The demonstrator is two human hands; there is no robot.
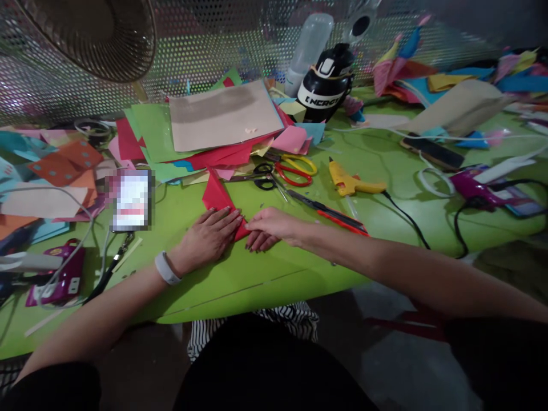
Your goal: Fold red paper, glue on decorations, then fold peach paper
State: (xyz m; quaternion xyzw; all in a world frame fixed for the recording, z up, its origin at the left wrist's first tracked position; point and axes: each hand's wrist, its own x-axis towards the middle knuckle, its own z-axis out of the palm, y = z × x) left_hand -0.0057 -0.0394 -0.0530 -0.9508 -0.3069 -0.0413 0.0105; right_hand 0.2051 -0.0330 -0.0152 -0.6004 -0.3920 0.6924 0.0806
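A folded piece of red paper (217, 193) lies on the green table (240, 282), its pointed upper end sticking out beyond my fingers. My left hand (208, 234) rests flat across the paper, fingers stretched out and pressing it down. At the paper's right corner, my right hand (270, 225) pinches the edge between thumb and forefinger, its other fingers touching the table. Part of the paper is hidden beneath both hands. Just beyond them lie black-handled scissors (264, 177), scissors with red and yellow handles (295, 170) and a red and black utility knife (327, 212).
A yellow glue gun (353, 184) with a black cord lies right of the scissors. Stacked paper sheets (225, 117), a black bottle (327, 85) and a fan (94, 34) stand behind. To the left are a blurred phone (132, 200), cables and a purple power strip (64, 274).
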